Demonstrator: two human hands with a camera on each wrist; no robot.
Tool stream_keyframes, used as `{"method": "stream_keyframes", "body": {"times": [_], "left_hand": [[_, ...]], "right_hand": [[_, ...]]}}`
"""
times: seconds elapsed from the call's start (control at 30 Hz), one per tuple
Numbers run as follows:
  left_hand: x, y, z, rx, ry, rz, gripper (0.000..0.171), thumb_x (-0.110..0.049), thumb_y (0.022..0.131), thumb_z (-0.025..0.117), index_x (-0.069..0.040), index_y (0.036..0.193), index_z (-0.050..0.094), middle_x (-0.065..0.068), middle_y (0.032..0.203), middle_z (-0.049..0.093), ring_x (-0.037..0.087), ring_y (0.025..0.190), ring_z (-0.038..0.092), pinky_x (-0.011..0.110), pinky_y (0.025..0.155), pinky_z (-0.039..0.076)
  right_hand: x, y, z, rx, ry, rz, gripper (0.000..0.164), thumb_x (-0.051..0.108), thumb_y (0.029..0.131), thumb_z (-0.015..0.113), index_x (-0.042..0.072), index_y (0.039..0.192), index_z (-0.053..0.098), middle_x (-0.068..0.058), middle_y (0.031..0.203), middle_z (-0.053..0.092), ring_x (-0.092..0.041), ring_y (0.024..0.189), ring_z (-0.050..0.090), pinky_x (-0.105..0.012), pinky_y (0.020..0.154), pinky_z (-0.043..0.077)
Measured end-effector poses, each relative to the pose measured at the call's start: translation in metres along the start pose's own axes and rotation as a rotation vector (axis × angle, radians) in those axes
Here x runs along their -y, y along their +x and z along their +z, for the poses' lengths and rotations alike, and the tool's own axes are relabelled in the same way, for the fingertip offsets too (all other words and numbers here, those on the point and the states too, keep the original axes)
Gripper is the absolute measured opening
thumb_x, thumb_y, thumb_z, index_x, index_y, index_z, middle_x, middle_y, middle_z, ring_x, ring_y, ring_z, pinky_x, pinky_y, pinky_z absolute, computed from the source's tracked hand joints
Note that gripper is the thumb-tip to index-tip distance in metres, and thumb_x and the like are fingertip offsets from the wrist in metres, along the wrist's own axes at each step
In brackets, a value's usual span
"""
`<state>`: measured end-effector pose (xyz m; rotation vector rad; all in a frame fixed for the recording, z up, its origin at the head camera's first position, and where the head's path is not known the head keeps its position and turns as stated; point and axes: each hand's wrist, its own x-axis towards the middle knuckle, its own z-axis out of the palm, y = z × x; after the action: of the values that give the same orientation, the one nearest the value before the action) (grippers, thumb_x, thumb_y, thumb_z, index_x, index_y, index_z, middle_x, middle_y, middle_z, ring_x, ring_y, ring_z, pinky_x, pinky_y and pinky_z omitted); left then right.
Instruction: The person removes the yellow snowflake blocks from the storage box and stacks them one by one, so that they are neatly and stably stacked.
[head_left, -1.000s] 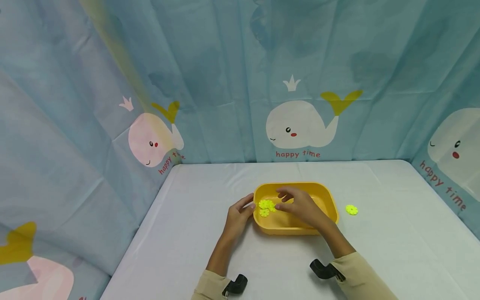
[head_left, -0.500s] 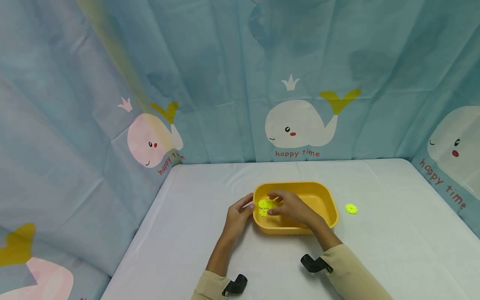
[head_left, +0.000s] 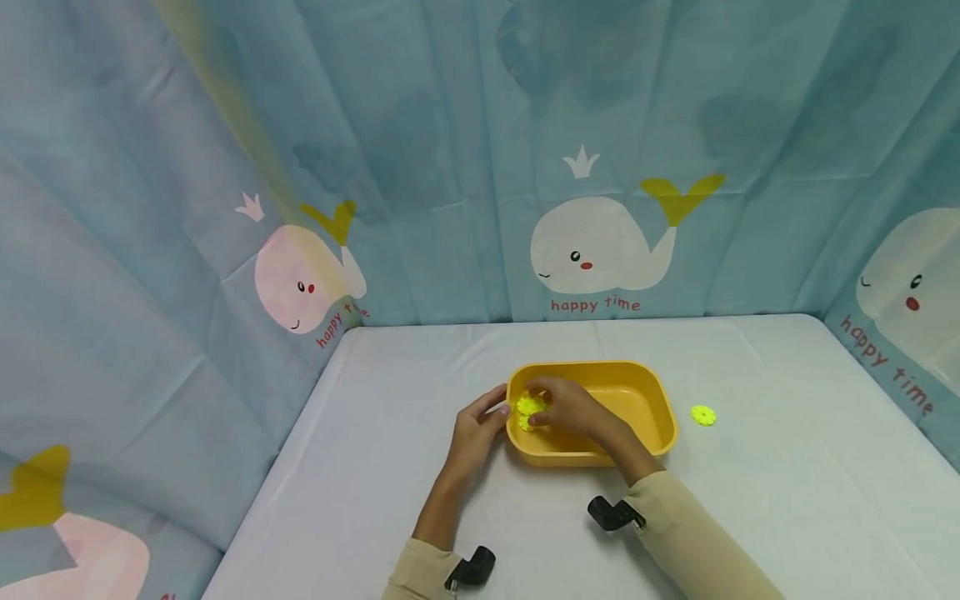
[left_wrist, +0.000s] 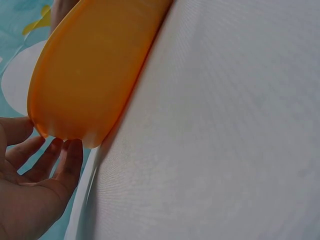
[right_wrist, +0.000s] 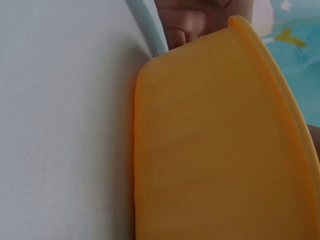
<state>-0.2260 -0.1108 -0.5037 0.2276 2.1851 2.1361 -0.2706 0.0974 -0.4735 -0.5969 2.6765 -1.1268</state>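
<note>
"Where were the yellow flower-shaped discs (head_left: 529, 404)?"

"Clustered inside the yellow tray (head_left: 637, 407), at its nine o'clock end; one lone disc (head_left: 703, 415) lay outside, at three o'clock, on the white table (head_left: 375, 433)."

"And your hands?"

"My left hand (head_left: 474, 437) touched the tray's outer wall at nine o'clock, fingers slightly parted. My right hand (head_left: 576, 408) curved over the cluster; I couldn't tell whether it pinched a disc."

"How did you expect the discs to handle?"

"Light and stiff, I judged, likely plastic: hard to break, quick to skid across the tray floor. The scalloped edge looked best to take, between thumb and fingertip."
</note>
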Motion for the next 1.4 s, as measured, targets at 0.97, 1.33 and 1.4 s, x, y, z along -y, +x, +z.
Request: {"method": "stream_keyframes", "body": {"times": [0.97,1.33,1.4], "left_hand": [[-0.002,-0.001,0.001,-0.004,0.042,-0.004,0.048,-0.02,0.108,0.062,-0.01,0.155,0.055,0.011,0.157,0.056,0.031,0.139,0.06,0.025,0.108,0.053],[-0.003,0.001,0.001,-0.011,0.036,-0.001,0.047,-0.018,0.108,0.061,-0.008,0.154,0.056,0.012,0.156,0.056,0.032,0.138,0.06,0.025,0.107,0.054],[-0.003,0.0,0.001,-0.014,0.038,-0.002,0.047,-0.018,0.108,0.061,-0.008,0.154,0.056,0.012,0.156,0.057,0.032,0.138,0.061,0.026,0.107,0.054]], "right_hand": [[-0.001,0.018,0.009,-0.011,-0.188,-0.001,0.036,0.009,0.088,0.086,0.001,0.122,0.078,-0.009,0.113,0.074,-0.025,0.102,0.061,-0.046,0.105,0.054],[0.0,0.021,0.009,-0.008,-0.224,-0.016,0.027,0.012,0.089,0.086,0.002,0.113,0.079,-0.006,0.101,0.07,-0.022,0.095,0.056,-0.04,0.095,0.052],[-0.001,0.021,0.01,-0.003,-0.229,-0.02,0.027,0.012,0.089,0.086,0.002,0.113,0.079,-0.006,0.101,0.07,-0.023,0.095,0.056,-0.041,0.095,0.052]]}}
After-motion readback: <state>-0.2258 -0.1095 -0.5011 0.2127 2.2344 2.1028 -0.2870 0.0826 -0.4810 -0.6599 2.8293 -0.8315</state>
